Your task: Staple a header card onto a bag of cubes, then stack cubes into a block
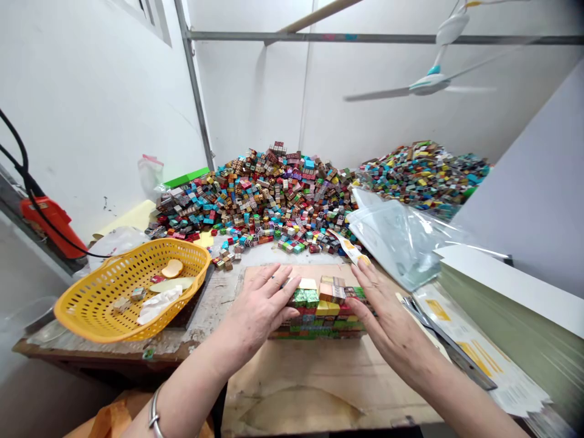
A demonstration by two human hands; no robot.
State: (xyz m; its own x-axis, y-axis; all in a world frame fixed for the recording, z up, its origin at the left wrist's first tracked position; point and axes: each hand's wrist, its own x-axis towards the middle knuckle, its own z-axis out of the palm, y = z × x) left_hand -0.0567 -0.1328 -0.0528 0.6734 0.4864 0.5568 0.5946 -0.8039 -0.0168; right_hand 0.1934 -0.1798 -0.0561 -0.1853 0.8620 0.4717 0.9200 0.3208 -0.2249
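A block of small patterned cubes in stacked rows (314, 325) stands on a wooden board (296, 389) in front of me. My left hand (262, 304) lies against its left end and top, fingers spread. On the right end rests my right hand (381, 304), its fingers apart and its thumb near the top row. Between the hands, a few pinkish-brown cubes (331, 289) sit unevenly on top, beside green ones (305, 297). The lower sides of the block are partly hidden by my hands.
Behind the board rises a large pile of colourful cubes (283, 194), with another pile (424, 176) at back right. A yellow basket (91, 325) stands left. Clear plastic bags (396, 234), printed sheets (493, 359) and a metal ruler-like strip (460, 359) lie right.
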